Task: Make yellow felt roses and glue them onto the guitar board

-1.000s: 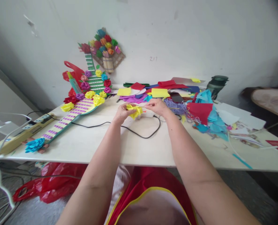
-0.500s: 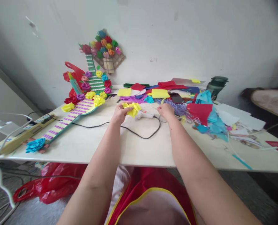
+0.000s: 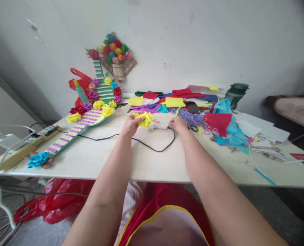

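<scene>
My left hand [image 3: 130, 125] is closed on a yellow crepe-paper flower [image 3: 145, 120], gripping it between thumb and fingers above the table. Fingers pinched together, my right hand [image 3: 177, 123] is just past the cord end of a white glue gun [image 3: 160, 125]; anything between its fingertips is too small to make out. The glue gun lies on the table between the hands, partly behind the flower, and its black cord [image 3: 155, 149] loops toward me. Beside my right hand are a heap of purple string [image 3: 196, 118] and the dark handles of scissors [image 3: 193, 128].
On the left lies a guitar-shaped craft [image 3: 75, 128] with paper flowers, beside a power strip [image 3: 26, 147]. Coloured paper sheets [image 3: 174, 102] are piled along the wall. Blue and red scraps [image 3: 218, 122] and a dark bottle [image 3: 236, 94] are at right.
My right hand has moved slightly left, closer to the glue gun's rear end, and the scissors' handles now show beside it. The left hand keeps hold of the yellow flower in the same place.
</scene>
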{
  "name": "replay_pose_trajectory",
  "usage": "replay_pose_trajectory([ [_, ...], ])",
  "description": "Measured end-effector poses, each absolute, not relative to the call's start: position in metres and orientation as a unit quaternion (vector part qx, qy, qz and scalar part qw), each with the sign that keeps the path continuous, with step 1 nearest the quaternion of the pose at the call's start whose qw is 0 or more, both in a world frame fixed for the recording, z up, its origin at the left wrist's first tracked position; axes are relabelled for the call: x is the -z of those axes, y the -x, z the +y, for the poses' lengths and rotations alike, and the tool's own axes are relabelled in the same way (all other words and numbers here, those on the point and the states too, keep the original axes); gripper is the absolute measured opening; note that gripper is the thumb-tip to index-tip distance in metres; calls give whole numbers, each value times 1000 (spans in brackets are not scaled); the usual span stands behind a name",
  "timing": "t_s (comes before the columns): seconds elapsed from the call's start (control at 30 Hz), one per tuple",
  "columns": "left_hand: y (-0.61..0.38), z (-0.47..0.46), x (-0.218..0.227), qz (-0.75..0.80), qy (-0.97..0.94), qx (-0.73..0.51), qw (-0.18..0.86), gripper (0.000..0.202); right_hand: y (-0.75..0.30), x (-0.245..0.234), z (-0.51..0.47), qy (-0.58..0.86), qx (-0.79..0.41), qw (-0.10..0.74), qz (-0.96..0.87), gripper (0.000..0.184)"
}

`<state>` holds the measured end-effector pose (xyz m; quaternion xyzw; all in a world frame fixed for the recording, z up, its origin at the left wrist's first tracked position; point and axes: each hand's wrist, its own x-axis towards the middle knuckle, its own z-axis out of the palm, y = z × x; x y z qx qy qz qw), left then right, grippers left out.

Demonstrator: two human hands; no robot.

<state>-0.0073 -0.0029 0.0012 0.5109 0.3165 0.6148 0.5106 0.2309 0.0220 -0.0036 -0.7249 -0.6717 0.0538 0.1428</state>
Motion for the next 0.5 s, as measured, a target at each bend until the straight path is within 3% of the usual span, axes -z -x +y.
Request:
replay_pose_trajectory([
  [0.23, 7, -2, 0, 339, -519, -614, 489, 53, -221, 1, 20, 645, -1, 203, -737, 40],
  [0.5, 5, 0, 1, 368, -516, -637, 439, 55, -183, 1, 5, 592, -19, 91, -800, 62],
])
